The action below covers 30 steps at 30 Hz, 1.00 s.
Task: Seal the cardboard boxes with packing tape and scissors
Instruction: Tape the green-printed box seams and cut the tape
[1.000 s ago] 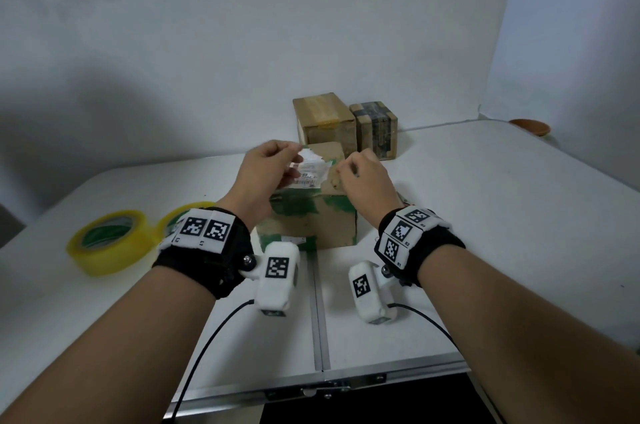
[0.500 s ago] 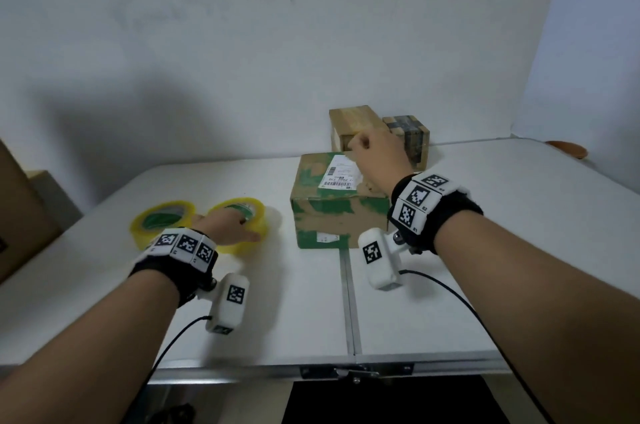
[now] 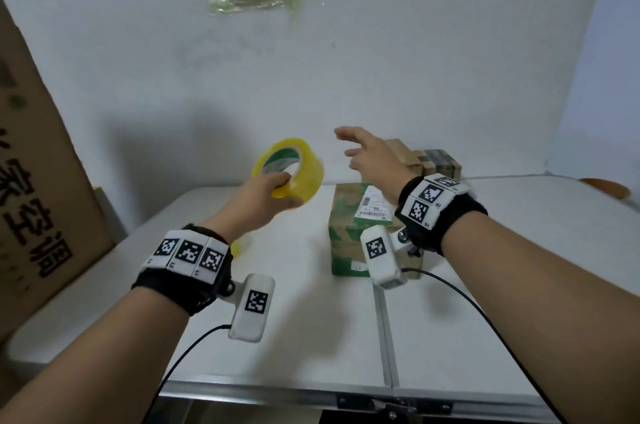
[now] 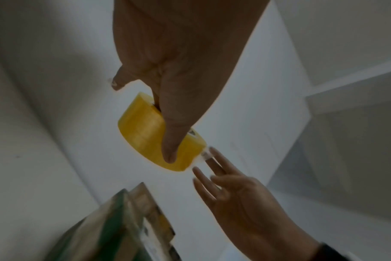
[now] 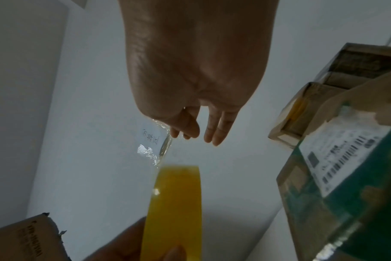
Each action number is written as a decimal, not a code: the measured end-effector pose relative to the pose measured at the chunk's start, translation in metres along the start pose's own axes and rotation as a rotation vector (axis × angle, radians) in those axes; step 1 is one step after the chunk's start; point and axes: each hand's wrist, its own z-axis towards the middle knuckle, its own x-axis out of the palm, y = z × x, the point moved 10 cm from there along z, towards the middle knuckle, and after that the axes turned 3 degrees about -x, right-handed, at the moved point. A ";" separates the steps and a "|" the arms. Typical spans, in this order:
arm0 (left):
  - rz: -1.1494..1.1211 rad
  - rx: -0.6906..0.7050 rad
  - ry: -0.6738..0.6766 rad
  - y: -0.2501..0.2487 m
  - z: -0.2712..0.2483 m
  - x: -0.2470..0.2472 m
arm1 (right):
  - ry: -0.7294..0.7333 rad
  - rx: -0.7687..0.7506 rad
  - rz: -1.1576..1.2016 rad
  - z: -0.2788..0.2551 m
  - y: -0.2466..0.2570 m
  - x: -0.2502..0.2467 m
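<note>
- The left hand (image 3: pixel 266 195) holds a yellow tape roll (image 3: pixel 289 172) raised above the counter (image 3: pixel 485 337), fingers hooked through its core, thumb on the outer band, apparently presenting the loose end.
- The right hand (image 3: pixel 370 155) reaches toward it, fingers spread, holding nothing.
- The green-printed box (image 3: pixel 349 215) to be sealed sits on the counter under the right wrist.
- Two smaller boxes (image 3: pixel 426 160) stand behind it; a large carton (image 3: pixel 31 181) leans at left. No scissors in view.

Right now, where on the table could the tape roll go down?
Bare tabletop lies left of and in front of the green box; also right of it, toward the orange dish. Crowded behind the green box: two small boxes by the wall.
</note>
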 end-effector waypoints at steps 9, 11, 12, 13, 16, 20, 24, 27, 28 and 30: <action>-0.250 0.020 0.001 -0.046 0.006 -0.004 | -0.028 -0.161 0.020 -0.017 0.035 -0.012; -0.330 0.000 0.012 -0.049 0.007 0.000 | -0.067 -0.170 -0.011 -0.021 0.033 -0.020; -0.375 -0.008 0.013 -0.052 0.008 0.002 | -0.088 -0.166 -0.003 -0.023 0.032 -0.024; -0.418 -0.014 0.011 -0.055 0.008 0.002 | -0.117 -0.158 0.015 -0.024 0.031 -0.027; -0.470 -0.009 0.009 -0.068 0.010 0.005 | -0.209 -0.163 0.033 -0.024 0.029 -0.041; -0.510 0.051 0.010 -0.099 0.010 0.010 | -0.235 -0.103 0.130 -0.017 0.023 -0.054; -0.508 0.170 0.055 -0.135 0.013 0.029 | -0.454 -0.027 0.244 -0.028 0.009 -0.095; -0.315 0.228 0.057 -0.134 0.019 0.051 | -0.639 0.039 0.177 -0.048 -0.013 -0.136; -0.201 0.226 0.099 -0.128 0.020 0.064 | -0.677 0.062 0.140 -0.055 -0.022 -0.147; 0.084 0.246 0.277 -0.114 0.021 0.101 | -0.721 0.097 0.052 -0.067 -0.039 -0.164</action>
